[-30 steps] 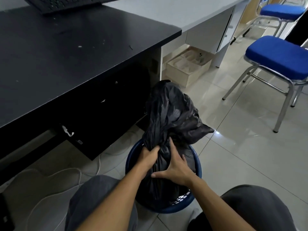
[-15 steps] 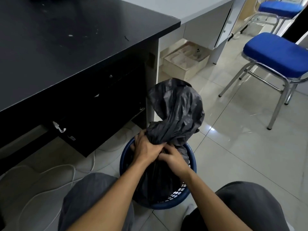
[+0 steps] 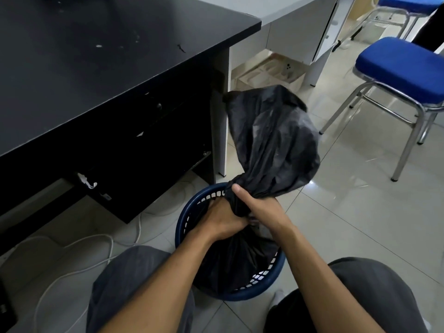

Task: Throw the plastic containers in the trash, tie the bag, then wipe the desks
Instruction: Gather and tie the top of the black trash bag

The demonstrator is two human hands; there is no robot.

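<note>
A black trash bag (image 3: pixel 271 138) stands in a round blue basket bin (image 3: pixel 187 212) on the floor between my knees. Its loose top is gathered into a neck and billows up and to the right. My left hand (image 3: pixel 222 218) grips the neck low down, just inside the bin's rim. My right hand (image 3: pixel 258 207) is wrapped around the neck above it, thumb pointing up. The black desk (image 3: pixel 108 56) has pale specks on its top. The plastic containers are hidden.
A grey desk (image 3: pixel 288 10) adjoins the black one, with a beige box (image 3: pixel 269 75) under it. Two blue-seated metal chairs (image 3: pixel 401 68) stand on the tiled floor at right. White cables (image 3: pixel 79 243) trail across the floor at left.
My right hand has shifted from below the gather to gripping around the bag's neck. The loose top has swung over to the right. My left hand has moved lower.
</note>
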